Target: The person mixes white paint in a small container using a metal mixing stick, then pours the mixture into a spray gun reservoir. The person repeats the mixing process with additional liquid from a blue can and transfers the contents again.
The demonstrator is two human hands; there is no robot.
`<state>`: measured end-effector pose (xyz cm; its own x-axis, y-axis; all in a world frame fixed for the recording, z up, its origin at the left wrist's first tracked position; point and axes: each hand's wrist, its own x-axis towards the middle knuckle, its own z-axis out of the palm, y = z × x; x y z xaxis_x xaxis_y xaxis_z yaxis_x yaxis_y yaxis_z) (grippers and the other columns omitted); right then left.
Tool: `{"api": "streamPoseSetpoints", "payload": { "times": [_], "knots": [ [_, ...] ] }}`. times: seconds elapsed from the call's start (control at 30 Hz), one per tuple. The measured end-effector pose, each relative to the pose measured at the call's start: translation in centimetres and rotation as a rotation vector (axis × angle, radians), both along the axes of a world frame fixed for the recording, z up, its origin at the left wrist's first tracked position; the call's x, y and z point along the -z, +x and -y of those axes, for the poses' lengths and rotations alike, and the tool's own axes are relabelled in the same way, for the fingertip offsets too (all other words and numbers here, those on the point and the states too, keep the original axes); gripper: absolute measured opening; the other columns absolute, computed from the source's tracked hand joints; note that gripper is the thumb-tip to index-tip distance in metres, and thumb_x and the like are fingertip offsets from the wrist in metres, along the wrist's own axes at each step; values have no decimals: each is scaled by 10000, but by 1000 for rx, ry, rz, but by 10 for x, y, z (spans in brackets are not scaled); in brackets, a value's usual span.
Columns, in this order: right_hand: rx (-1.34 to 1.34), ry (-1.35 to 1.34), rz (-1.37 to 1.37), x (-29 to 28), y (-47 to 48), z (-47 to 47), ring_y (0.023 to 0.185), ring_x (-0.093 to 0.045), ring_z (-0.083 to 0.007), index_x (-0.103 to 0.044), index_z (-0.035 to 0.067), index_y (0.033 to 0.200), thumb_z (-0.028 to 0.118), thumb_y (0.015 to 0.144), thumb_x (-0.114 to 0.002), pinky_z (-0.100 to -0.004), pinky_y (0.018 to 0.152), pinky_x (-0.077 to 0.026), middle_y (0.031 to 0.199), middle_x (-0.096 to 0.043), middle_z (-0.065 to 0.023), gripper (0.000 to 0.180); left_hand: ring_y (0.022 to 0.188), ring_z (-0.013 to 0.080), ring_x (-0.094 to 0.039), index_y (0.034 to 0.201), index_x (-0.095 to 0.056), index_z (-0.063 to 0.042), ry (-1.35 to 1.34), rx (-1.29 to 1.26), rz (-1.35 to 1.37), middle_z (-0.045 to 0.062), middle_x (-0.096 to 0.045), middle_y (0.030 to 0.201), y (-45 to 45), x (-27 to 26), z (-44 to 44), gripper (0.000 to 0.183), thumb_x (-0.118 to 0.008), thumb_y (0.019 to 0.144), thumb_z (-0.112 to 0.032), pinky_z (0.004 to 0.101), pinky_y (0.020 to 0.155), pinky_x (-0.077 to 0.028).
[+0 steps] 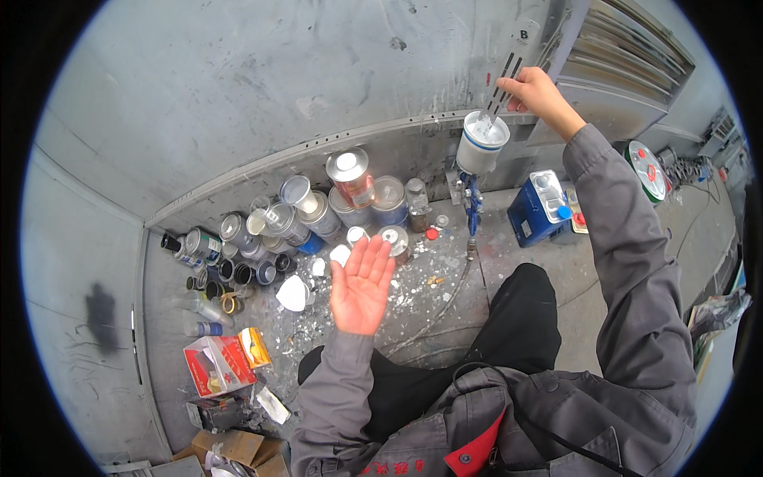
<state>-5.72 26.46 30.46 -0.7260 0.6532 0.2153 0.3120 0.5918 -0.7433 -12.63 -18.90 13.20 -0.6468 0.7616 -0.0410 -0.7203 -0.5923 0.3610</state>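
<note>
My right hand (pixel 528 92) grips a clear mixing stick (pixel 502 77) with black markings near its middle. The stick's lower end dips into the white cup (pixel 481 146) of a spray gun, which has a blue ring near its rim and whitish liquid inside. Below the cup, the blue spray gun body (pixel 473 203) hangs at a wall bracket, with an air hose (pixel 456 298) running down from it. Palm up and holding nothing, my left hand (pixel 362 289) hovers over the paint-spattered floor, its fingers extended, in front of several paint cans.
Along the wall stand several cans, including a copper-coloured tin (pixel 353 179), and a clear bottle (pixel 418 203). A blue metal canister (pixel 538 206) is right of the gun. At left lie a red box (pixel 219 366) and a cardboard box (pixel 229 447). A green-rimmed lid (pixel 645 172) is far right.
</note>
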Motion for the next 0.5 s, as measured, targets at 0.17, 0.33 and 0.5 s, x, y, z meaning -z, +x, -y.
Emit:
{"api": "streamPoseSetpoints", "payload": {
  "times": [0.17, 0.33, 0.5],
  "knots": [
    [6, 116, -33, 2, 2, -1, 615, -701, -151, -713, -42, 841, 338, 956, -762, -326, 556, -512, 664, -705, -107, 400, 1560, 351, -363, 1596, -403, -14, 38, 26, -39, 192, -411, 1662, -2, 1, -1, 689, -328, 1143, -528, 524, 1294, -305],
    [-22, 189, 40, -1, 0, 3, 588, -691, -155, -696, -56, 830, 316, 951, -770, -325, 541, -507, 654, -677, -113, 398, 1574, 355, -333, 1603, -388, -11, 47, 3, -8, 194, -379, 1680, 0, -5, 1, 697, -330, 1141, -529, 526, 1299, -295],
    [-36, -44, 14, 1, 1, 4, 601, -645, -124, -687, -20, 879, 325, 977, -753, -282, 558, -472, 679, -657, -49, 365, 1573, 350, -337, 1607, -377, -10, 78, 29, 15, 196, -364, 1688, 0, -7, -1, 699, -359, 1137, -526, 517, 1296, -306]
  ]
}}
